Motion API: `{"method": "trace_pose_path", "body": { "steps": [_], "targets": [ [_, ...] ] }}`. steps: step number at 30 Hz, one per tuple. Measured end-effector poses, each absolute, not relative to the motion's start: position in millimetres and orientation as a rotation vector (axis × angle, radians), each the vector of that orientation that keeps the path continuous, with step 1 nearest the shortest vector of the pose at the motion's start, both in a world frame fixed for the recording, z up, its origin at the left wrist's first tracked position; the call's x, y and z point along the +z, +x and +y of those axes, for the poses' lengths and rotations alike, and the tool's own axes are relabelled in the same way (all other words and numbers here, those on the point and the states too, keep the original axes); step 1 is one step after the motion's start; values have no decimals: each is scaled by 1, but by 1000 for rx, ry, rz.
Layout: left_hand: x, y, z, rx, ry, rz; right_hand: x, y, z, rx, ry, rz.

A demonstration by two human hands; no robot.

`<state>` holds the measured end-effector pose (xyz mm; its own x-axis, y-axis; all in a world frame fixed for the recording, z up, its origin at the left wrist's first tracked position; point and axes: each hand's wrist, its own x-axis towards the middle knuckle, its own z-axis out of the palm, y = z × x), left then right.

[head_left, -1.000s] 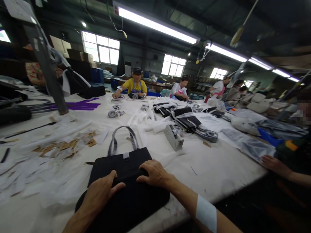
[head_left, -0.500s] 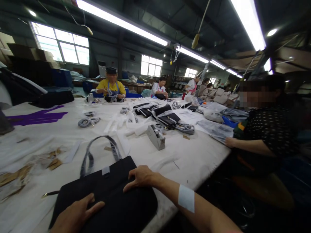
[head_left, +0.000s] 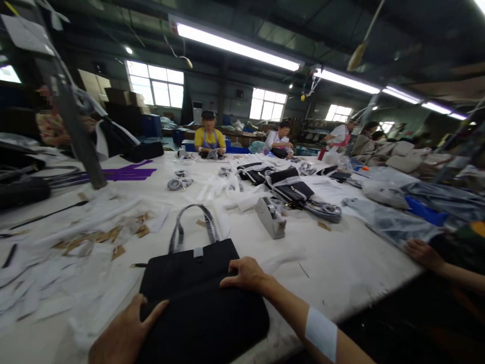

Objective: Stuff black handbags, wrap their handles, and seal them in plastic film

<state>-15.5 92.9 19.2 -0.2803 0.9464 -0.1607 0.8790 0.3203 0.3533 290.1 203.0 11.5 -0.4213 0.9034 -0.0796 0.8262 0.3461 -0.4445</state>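
Both hands on a black bag point(head_left: 204, 308)
Left hand point(head_left: 123, 328) and right hand point(head_left: 248, 274) grip its sides, thumbs on top, fingers clamped on the edges.

Black bag point(head_left: 204, 298), flat on the white table point(head_left: 326, 268), its wrapped handle point(head_left: 193, 210) raised.

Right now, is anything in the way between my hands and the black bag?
Nothing visible: your left hand and right hand both already touch the black bag. Its looped handle lies beyond them, and the tape dispenser sits off to the right.
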Motion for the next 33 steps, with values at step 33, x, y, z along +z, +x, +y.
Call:
{"method": "trace_pose_path", "body": {
  "steps": [33],
  "targets": [
    [-27, -12, 113, 593, 2709, 1986, 2, 286, 209, 533, -1588, -2509]
  ]
}}
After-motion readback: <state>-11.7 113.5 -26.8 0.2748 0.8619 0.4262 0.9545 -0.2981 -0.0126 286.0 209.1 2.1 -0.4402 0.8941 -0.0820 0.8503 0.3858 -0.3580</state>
